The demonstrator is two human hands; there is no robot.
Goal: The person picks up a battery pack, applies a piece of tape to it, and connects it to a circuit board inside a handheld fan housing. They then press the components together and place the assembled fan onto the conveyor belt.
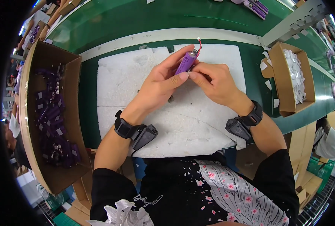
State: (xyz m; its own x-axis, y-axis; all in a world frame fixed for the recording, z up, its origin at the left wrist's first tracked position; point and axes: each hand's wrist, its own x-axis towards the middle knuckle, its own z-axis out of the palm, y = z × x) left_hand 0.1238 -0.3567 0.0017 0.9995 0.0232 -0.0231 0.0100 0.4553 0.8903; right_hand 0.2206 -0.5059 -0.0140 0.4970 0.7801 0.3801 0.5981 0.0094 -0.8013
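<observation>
Head view shows me, from far off, two bare hands above a white foam board (175,130) that lies on the green tabletop (88,109). The purple battery (184,64) is up off the foam, near the board's far edge, a bit right of the middle. The left hand (156,83) has its fingers closed around it, thumb at the near end, I think so it cannot roll or slip. Its far end points away and a little right, and a thin red wire (200,47) with a small white plug (198,38) sticks out there, maybe turned that way so it does not get bent. The right hand (220,84) has curled fingers, thumb and pointing finger nearly together by the near end; I cannot tell if they grip anything. One open box (75,83) with purple pieces (54,116) sits past the board's left edge, and a smaller box (281,81) of white pieces (295,75) past its right edge, I guess for easy reach.
</observation>
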